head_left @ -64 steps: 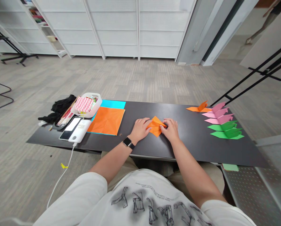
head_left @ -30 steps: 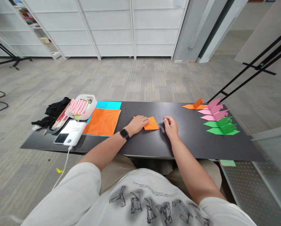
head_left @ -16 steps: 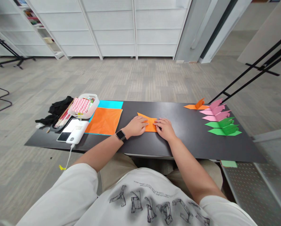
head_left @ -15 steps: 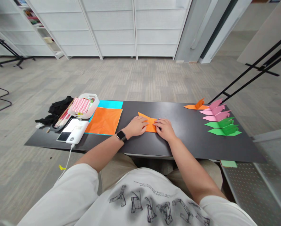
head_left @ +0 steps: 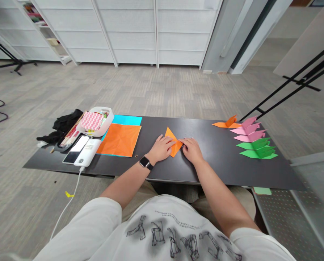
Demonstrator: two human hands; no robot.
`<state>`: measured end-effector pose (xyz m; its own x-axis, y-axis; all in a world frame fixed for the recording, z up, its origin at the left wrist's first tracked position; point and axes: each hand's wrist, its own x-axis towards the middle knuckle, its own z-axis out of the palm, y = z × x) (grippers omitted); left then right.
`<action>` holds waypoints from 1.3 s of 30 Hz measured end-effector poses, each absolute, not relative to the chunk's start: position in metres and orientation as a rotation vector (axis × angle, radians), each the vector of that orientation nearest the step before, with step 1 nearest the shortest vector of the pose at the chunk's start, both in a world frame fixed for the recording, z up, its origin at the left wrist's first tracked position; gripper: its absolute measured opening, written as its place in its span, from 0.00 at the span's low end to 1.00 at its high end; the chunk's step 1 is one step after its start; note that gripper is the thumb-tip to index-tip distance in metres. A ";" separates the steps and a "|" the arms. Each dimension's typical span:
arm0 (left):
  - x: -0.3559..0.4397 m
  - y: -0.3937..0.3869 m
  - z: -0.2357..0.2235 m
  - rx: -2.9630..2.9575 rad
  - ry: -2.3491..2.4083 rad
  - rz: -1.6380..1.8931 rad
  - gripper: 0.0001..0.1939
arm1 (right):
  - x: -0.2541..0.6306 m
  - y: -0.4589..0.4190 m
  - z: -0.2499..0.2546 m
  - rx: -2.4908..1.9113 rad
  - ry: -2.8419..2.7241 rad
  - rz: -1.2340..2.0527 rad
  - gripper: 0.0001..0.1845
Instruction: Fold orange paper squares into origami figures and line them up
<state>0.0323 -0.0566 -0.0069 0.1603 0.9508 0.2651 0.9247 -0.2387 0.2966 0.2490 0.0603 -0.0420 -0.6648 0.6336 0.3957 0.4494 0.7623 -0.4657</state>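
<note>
A small folded piece of orange paper (head_left: 176,146) lies on the dark table, its outline now a pointed triangle. The outstretched fingers of my left hand (head_left: 162,148) rest on its left side, and there is a watch (head_left: 144,161) on that wrist. At the paper's right corner, my right hand (head_left: 191,148) is closed with its fingertips on the tip. How the layers lie under the fingers is hidden.
On the left are orange sheets (head_left: 121,139) over blue paper (head_left: 127,119), a white basket (head_left: 107,121), a phone (head_left: 75,150), a power bank (head_left: 87,152) and black cloth (head_left: 66,121). Several folded paper birds (head_left: 250,137) stand in a row at the right.
The orange paper has gone from a wider, flatter shape to a pointed triangle. My left hand has shifted slightly right; my right hand stays at the paper's right side.
</note>
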 end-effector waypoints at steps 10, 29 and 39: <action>0.029 -0.056 -0.007 2.384 1.840 0.557 0.25 | 0.251 0.066 -0.041 -0.636 -2.308 0.603 0.20; 0.026 -0.058 -0.002 2.285 1.750 0.710 0.14 | 0.252 0.063 -0.031 -0.735 -2.287 0.704 0.09; 0.029 -0.062 0.005 2.257 1.729 0.684 0.18 | 0.251 0.062 -0.031 -0.726 -2.270 0.664 0.10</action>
<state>0.0293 -0.0615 0.0052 0.2010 0.9523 0.2295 0.8514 -0.2857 0.4399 0.2511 0.0623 -0.0312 -0.6315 0.6467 0.4278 0.3142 0.7179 -0.6213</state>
